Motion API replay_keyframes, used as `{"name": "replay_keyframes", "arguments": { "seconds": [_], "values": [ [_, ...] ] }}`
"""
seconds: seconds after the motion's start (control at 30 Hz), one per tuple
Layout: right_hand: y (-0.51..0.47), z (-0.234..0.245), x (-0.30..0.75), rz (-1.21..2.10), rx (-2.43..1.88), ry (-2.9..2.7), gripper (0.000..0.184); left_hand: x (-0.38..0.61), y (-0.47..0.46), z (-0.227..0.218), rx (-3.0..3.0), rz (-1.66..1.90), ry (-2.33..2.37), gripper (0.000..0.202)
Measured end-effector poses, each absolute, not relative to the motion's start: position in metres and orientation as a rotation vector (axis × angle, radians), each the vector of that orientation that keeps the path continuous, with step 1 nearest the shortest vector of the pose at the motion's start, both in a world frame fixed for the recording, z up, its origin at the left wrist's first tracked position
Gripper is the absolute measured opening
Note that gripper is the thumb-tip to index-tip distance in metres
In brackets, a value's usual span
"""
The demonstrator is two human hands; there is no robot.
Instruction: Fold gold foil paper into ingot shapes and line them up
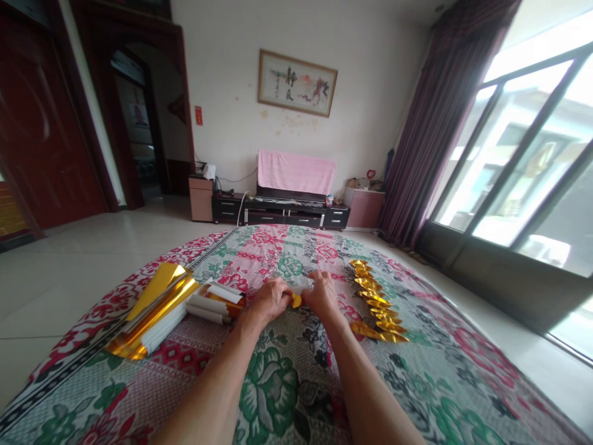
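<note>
Both hands meet over a flowered cloth (287, 377). My left hand (271, 300) and my right hand (323, 293) are closed, knuckles up, on one small piece of gold foil paper (296, 301); only its gold edge shows between them. To the right of my right hand lies a row of several folded gold foil pieces (376, 303), overlapping one another. Left of my left hand lie rolled gold-and-white foil sheets (217, 301).
A stack of flat gold foil sheets (152, 309) lies at the cloth's left edge. The cloth lies over a tiled floor (69, 266). A dark TV cabinet (282, 213) under a pink cover stands at the far wall. Large windows (523, 173) and a purple curtain are on the right.
</note>
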State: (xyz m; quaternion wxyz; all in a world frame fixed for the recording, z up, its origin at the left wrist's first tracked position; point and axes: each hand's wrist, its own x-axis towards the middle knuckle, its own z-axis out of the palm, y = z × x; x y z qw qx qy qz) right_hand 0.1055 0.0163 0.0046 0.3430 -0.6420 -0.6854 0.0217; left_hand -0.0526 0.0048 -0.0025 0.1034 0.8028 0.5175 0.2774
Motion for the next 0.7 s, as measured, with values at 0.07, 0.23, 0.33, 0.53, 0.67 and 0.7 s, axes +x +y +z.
{"name": "replay_keyframes", "arguments": {
  "seconds": [0.07, 0.23, 0.33, 0.53, 0.67, 0.7],
  "values": [
    [0.012, 0.007, 0.104, 0.004, -1.576, -1.819, 0.032, -0.052, 0.005, -0.002, 2.339, 0.817, 1.543, 0.020],
    [-0.002, 0.017, 0.109, 0.139, -1.255, -2.165, 0.020, -0.052, 0.009, -0.004, 2.275, 0.802, 1.564, 0.020],
    [-0.014, 0.018, 0.113, 0.153, -1.122, -2.235, 0.020, -0.053, 0.011, -0.006, 2.279, 0.816, 1.541, 0.020],
    [-0.029, 0.009, 0.114, 0.230, -1.066, -2.294, 0.024, -0.053, 0.012, -0.005, 2.258, 0.815, 1.555, 0.019],
    [-0.029, 0.008, 0.114, 0.260, -1.077, -2.271, 0.024, -0.053, 0.014, -0.006, 2.243, 0.822, 1.559, 0.020],
    [-0.028, 0.008, 0.115, 0.265, -1.069, -2.278, 0.024, -0.053, 0.015, -0.007, 2.241, 0.824, 1.557, 0.020]
  ]
}}
